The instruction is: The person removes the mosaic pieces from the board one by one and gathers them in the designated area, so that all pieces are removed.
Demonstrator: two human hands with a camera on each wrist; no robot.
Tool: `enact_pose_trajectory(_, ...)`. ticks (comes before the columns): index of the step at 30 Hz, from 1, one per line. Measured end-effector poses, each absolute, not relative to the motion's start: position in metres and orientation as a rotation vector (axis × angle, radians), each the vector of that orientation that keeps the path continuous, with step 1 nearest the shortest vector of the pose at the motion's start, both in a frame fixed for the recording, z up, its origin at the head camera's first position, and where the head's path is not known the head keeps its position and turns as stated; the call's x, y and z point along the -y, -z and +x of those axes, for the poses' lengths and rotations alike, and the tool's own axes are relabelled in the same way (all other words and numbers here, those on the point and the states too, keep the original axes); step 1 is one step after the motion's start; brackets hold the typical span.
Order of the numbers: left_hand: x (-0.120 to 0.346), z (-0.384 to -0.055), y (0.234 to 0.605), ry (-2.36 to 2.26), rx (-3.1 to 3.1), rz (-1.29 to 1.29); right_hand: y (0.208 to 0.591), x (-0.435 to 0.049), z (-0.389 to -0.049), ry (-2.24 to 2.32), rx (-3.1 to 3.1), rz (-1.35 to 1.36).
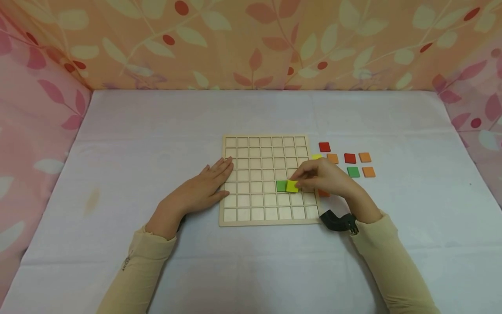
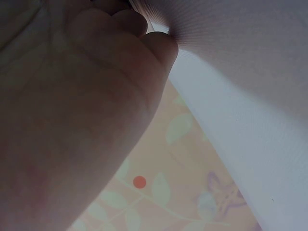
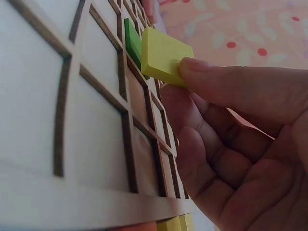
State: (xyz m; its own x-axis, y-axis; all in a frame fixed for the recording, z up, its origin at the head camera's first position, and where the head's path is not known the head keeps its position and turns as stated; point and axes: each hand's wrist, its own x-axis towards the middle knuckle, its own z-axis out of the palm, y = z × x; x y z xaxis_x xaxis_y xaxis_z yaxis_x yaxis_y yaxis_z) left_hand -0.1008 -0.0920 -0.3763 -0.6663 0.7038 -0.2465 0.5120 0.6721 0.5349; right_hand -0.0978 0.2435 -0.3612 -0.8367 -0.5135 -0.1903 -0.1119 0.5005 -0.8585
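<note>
A wooden grid board (image 1: 255, 224) lies flat on the white table. My right hand (image 1: 329, 176) pinches a yellow square tile (image 1: 292, 186) between thumb and fingers, close over the board. In the right wrist view the yellow tile (image 3: 166, 53) is tilted, with the thumb on its face. Just left of it a green tile (image 1: 281, 186) sits in one of the grid's cells. My left hand (image 1: 204, 185) rests with fairly straight fingers on the board's left edge; in the left wrist view its palm (image 2: 82, 106) fills much of the picture.
Right of the board lie loose tiles: a red tile (image 1: 324, 147), another red tile (image 1: 350, 158), orange tiles (image 1: 364, 157) and a green tile (image 1: 353, 172). A yellow tile (image 1: 316, 156) is partly hidden by my right hand. Patterned cloth (image 1: 251, 43) borders the table at the back.
</note>
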Motion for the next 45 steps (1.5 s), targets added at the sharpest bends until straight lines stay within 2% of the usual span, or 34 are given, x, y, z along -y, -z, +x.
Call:
enact_pose_trajectory(15, 0.094, -0.113, 0.376, -0.567, -2.456, 0.958, 0.356, -0.264, -0.099, 1.213, -2.447, -0.499)
enact_pose_trajectory(45, 0.092, -0.104, 0.378, -0.584, -2.449, 0.962, 0.358, -0.291, -0.090, 1.234, -2.469, -0.531)
